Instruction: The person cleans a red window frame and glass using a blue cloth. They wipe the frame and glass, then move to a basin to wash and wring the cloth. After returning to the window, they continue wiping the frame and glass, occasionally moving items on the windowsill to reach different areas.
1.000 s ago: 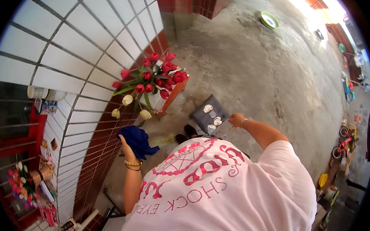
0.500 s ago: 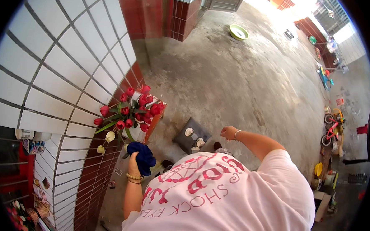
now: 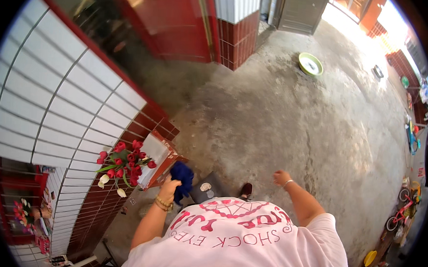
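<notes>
Red lettering (image 3: 229,239) stands upside down across the pale pink shirt (image 3: 246,261).

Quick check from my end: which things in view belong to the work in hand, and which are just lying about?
In use:
- dark blue cloth, bunched in the left hand
- right hand, nothing visible in it

Apparently just about:
- red tulips by the wall
- grey cushion
- green basin
- red bicycle

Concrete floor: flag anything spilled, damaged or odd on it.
The concrete floor is blotchy, with a dark, crack-like line beyond the right hand; I cannot tell whether the patches are wear or damp. The green basin sits upright.
</notes>
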The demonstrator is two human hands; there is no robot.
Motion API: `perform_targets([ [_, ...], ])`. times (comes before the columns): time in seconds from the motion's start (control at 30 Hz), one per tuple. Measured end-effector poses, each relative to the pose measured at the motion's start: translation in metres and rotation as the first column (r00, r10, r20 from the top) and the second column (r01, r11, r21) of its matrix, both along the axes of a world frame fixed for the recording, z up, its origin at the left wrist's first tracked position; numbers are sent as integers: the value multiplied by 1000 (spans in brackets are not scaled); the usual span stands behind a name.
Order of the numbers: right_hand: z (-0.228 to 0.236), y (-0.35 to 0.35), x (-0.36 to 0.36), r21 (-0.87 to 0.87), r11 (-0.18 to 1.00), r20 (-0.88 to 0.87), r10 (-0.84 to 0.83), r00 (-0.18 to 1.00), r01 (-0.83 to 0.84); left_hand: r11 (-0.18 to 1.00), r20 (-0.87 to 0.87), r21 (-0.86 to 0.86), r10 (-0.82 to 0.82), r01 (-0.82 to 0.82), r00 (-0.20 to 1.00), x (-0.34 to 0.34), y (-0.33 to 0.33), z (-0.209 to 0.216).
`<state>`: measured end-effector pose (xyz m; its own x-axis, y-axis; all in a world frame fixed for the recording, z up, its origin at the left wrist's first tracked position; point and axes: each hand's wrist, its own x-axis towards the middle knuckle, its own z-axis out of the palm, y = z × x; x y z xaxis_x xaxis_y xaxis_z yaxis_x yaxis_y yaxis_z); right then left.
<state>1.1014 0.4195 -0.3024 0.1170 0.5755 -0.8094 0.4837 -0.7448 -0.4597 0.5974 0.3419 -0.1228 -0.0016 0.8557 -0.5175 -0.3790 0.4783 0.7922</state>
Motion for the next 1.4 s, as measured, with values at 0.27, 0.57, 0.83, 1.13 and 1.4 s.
perform_targets([
  [0.27,103,87,60,-38,952,-439,-290,851,305,895,197,149,-443,420,874,204,179,67],
  [0.57,183,238,53,-26,812,-961,-181,209,583,639,13,302,-744,707,668,314,370,81],
  [0.83,247,412,152,134,587,-841,-359,405,799,659,40,328,-726,677,687,370,566,62],
  [1.13,264,538,249,69,347,-849,-473,238,935,591,516,226,-747,774,420,476,733,28],
  [1.4,281,679,355,258,412,-832,-364,418,874,594,566,-298,-520,747,639,574,877,-74],
])
